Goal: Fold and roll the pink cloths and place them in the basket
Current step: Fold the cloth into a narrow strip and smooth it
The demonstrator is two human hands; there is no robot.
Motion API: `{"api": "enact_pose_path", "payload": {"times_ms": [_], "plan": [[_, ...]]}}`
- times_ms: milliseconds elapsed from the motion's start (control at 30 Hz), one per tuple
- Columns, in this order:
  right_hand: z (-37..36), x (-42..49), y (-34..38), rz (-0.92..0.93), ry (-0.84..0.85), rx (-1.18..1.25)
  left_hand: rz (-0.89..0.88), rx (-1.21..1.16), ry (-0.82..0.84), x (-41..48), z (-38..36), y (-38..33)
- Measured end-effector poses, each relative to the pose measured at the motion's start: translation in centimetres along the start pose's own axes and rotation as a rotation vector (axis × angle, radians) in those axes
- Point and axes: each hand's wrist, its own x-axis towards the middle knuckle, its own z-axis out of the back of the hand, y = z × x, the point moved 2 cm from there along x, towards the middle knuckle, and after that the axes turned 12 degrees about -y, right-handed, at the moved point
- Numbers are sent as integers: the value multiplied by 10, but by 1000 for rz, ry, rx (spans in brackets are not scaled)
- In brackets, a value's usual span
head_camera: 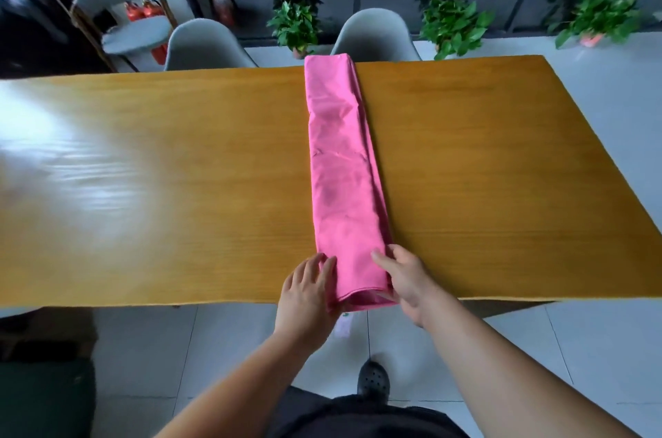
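Head view, pink cloth folded into a long strip across the tabletop from upper centre to lower centre, left grip flat-fingered against its near left edge, right grip pinching its right edge, pale tag beneath, writing unreadable

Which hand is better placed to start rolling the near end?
Likely right: the right hand grips the near end of the long folded pink cloth strip, fingers on top; the left hand lies flat against its left edge.
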Motion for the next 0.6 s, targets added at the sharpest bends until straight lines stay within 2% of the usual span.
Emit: {"api": "enact_pose_path", "payload": {"times_ms": [100, 133, 200, 267, 433, 600], "plan": [[8, -3, 1, -13, 50, 103, 183, -103, -73, -3, 5, -14], [11, 1, 0, 14, 6, 57, 264, -134, -93, -3, 6, -17], [20, 14, -8, 116, -167, -182, 410, -172, -102, -2, 6, -21], [35, 41, -32, 128, -275, -326, 487, -204, -84, -4, 5, -24], [19, 14, -16, 87, -140, -197, 545, -286, -84, -10, 6, -38], [9, 0, 5, 25, 35, 128, 691, -294, -85, -8, 11, -40]]}}
